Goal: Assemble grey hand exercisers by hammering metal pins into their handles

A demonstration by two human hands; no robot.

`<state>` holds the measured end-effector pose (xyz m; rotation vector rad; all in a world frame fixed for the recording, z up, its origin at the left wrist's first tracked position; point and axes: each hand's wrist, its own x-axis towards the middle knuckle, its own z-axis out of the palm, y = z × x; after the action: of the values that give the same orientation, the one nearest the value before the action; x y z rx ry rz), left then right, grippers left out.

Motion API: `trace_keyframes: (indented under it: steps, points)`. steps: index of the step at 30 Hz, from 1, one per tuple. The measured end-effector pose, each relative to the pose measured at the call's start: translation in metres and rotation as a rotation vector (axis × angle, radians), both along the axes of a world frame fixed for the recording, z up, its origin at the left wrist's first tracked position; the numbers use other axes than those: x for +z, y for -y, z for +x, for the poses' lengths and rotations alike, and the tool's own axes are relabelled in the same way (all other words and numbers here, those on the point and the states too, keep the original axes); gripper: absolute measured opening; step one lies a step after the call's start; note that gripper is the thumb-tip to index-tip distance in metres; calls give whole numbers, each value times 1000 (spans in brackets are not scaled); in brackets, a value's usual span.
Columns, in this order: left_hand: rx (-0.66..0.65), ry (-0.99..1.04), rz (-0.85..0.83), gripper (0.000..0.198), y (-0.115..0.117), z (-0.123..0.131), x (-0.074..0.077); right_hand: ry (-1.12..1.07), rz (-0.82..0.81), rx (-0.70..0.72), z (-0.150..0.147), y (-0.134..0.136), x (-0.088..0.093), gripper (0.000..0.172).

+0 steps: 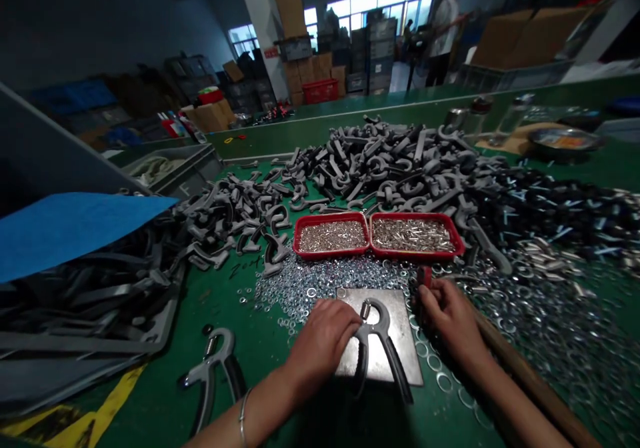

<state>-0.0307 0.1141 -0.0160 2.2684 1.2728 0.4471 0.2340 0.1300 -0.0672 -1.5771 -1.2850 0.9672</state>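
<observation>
A grey hand grip exerciser (384, 331) with black handles and a coil spring lies on a flat metal plate (407, 361). The fingers of my left hand (327, 335) close on its left side beside the spring, their tips partly hidden. To the right of the plate, my right hand (450, 318) is closed around a hammer (424, 277) close to its red-and-dark head. Its wooden handle (525, 373) runs back beneath my forearm. Another hand grip exerciser (216, 361) with a spring rests on the green table to the left.
Two red trays (370, 233) of small metal parts stand behind the plate. Washers (320, 275) are scattered around them. Grey grip parts (380, 161) pile up behind; black parts (540, 201) lie right. A grey crate (173, 301) of handles is left. A person (445, 28) stands far back.
</observation>
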Motion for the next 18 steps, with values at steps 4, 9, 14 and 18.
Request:
trace_keyframes:
  steps: [4, 9, 14, 18]
  points:
    - [-36, -108, 84, 17, -3, 13, -3, -109, -16, 27, 0, 0, -4, 30]
    - [-19, -130, 180, 11, 3, 19, -1, -388, -18, 20, 9, -1, 4, 34]
    - [14, -76, 348, 14, 40, 21, -7, -723, -54, 48, -5, 11, 28, 29]
    - [74, -107, 417, 14, 57, 22, -24, -584, 1, 178, -41, 21, 23, 33]
